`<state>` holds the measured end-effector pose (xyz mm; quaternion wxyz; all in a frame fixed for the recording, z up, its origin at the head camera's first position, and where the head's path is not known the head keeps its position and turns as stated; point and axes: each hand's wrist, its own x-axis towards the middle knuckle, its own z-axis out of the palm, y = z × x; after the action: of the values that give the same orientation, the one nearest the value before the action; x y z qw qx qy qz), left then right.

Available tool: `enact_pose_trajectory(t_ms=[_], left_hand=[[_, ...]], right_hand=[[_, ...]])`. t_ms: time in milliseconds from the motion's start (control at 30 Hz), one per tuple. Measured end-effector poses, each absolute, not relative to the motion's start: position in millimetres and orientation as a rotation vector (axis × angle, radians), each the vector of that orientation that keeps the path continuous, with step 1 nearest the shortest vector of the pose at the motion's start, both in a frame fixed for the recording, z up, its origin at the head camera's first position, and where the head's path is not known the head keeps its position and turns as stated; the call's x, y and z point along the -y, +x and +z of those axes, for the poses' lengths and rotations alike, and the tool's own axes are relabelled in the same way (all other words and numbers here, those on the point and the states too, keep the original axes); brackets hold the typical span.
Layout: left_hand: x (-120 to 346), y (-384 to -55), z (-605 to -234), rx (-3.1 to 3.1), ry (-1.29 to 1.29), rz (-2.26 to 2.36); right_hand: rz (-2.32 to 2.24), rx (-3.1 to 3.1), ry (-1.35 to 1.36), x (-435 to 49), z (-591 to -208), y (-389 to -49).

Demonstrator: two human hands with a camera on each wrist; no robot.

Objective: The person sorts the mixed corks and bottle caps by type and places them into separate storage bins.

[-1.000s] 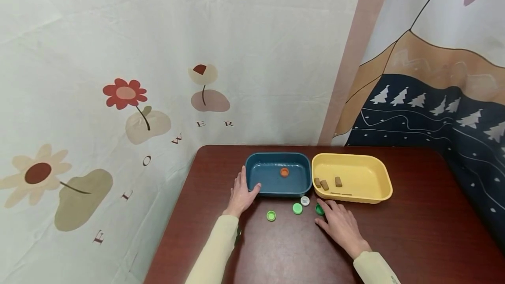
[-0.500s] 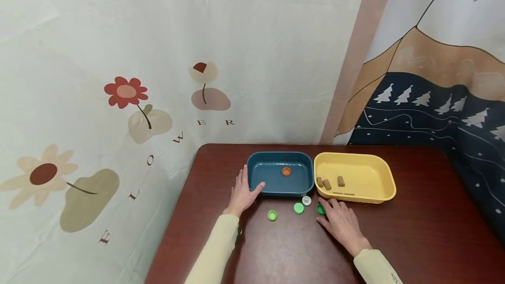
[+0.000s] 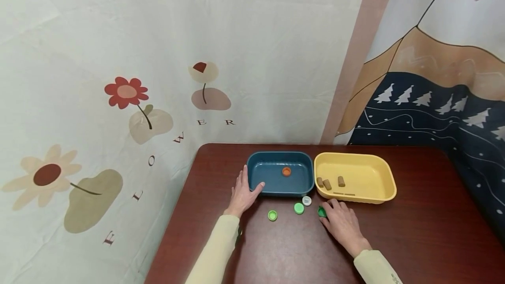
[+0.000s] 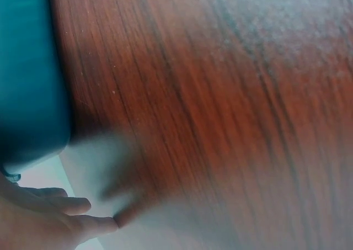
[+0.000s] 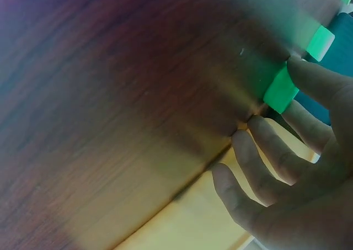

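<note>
My right hand [image 3: 344, 222] pinches a dark green bottle cap [image 5: 281, 90] between thumb and index finger on the table, in front of the yellow tray [image 3: 375, 195]. The other fingers of that hand spread loosely beside the tray. My left hand [image 3: 242, 194] rests at the front left corner of the blue tray [image 3: 252, 157], fingers extended along its side and thumb over the front rim. An orange cap [image 3: 286, 172] lies inside the blue tray. Between the hands are a white cap [image 3: 306, 201], a light green cap [image 3: 299, 208] and a yellow-green cap [image 3: 272, 215].
Inside the yellow tray, towards its left, lie three brown cork-like pieces [image 3: 341, 181]. The trays stand side by side near the back of the dark red wooden table [image 3: 284, 253]. A printed curtain [image 3: 268, 56] hangs behind it.
My right thumb and index finger have drawn together on the dark green cap, which is shifted slightly towards me. The left hand stays at the blue tray. The head view has shifted slightly.
</note>
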<state>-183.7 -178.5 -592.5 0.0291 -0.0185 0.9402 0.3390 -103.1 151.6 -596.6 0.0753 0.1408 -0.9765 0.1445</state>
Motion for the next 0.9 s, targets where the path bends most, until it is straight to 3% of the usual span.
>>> enact_pose_trajectory(t_ms=[500,900], left_hand=[[178,-184,-593,-2.904,-0.054,1.042],[178,-184,-592,-2.889,-0.058,1.051]], right_hand=[[0.495,2.918,0.437,-151,-595,-97],[0.650,2.688,0.521,-138,-570,-102]])
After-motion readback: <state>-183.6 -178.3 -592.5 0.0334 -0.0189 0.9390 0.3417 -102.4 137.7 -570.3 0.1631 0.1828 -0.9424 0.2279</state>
